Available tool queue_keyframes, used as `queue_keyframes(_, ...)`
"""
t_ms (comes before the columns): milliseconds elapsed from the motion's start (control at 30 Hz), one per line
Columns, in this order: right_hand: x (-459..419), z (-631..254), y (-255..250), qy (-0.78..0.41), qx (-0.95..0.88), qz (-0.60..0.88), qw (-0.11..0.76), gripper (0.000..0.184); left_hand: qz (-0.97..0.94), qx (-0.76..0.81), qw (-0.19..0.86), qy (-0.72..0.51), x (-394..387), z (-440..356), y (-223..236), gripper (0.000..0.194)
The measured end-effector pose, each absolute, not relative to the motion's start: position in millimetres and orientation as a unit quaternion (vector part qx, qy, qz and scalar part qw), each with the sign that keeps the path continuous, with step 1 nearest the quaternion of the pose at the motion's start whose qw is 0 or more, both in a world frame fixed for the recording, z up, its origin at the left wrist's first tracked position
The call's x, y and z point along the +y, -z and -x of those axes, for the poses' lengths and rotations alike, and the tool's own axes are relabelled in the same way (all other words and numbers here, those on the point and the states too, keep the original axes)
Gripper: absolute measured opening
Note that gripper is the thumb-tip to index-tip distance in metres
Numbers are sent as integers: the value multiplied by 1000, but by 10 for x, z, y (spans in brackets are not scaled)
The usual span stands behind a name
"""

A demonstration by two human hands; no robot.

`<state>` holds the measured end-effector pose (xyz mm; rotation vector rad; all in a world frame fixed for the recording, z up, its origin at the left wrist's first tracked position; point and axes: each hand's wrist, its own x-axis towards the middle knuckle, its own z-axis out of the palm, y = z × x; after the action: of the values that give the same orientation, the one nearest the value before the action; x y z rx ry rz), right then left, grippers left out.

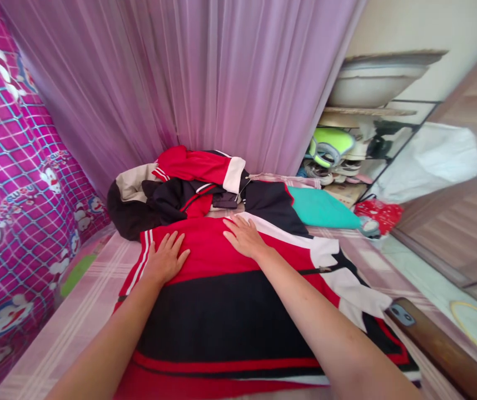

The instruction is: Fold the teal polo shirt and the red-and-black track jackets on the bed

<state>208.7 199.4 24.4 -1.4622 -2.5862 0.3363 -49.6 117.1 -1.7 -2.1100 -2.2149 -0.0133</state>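
Note:
A red, black and white zip jacket [230,316] lies spread flat on a plaid-covered surface [75,311]. Fingers spread, my left hand [167,258] rests on the red part near the white-striped edge at the left. My right hand [243,236] also lies flat, on the red and white fabric toward the far edge. Neither hand grips anything. The white collar piece and a zip line show at the jacket's right side. My forearms cover parts of the black panel.
Behind the jacket lie more clothes: a red and black garment [197,162], a dark hooded one [128,214] and a teal cloth [324,207]. A phone [442,344] sits at the right edge. Purple curtains [222,83] hang behind; a shoe rack [388,161] stands at the right.

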Motion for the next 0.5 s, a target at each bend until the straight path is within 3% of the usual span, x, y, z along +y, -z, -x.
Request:
queue_keyframes(267, 1643, -2999, -30, -117, -786, 607, -11, 65, 684, -728, 35, -6, 1214, 501, 23, 63)
queue_keyframes(500, 1650, -3264, -33, -75, -743, 665, 13, 64, 690, -721, 60, 9, 1223, 525, 47, 62)
